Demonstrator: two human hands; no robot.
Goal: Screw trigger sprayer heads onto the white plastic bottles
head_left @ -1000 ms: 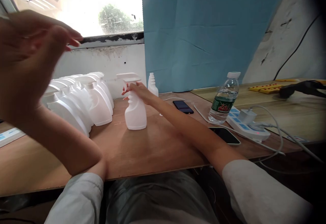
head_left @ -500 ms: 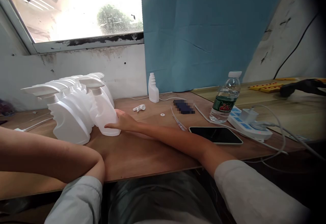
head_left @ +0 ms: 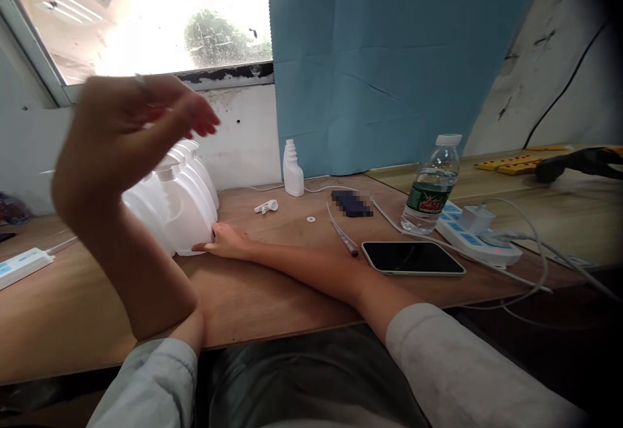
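Several white spray bottles (head_left: 182, 207) stand in close rows at the left, partly hidden by my raised left hand (head_left: 131, 133). That hand is blurred, with its fingers bent toward the thumb; whether it holds anything is unclear. My right hand (head_left: 226, 240) rests at the lower right side of the nearest bottle, fingers and thumb around its base. Behind, a small white bottle without a spray head (head_left: 293, 172) stands against the wall. A white spray trigger piece (head_left: 266, 206) and a white ring (head_left: 311, 219) lie on the brown tabletop (head_left: 272, 285).
At the right are a phone (head_left: 413, 258), a water bottle (head_left: 431, 188) and a power strip (head_left: 479, 240) with cables. A dark blue object (head_left: 350, 202) and a thin tool (head_left: 348, 243) lie mid-table. Another power strip (head_left: 24, 264) is at the left.
My left hand has come up into view from the left edge. My right hand has shifted slightly left and down with the bottle, which now stands closer to the others.
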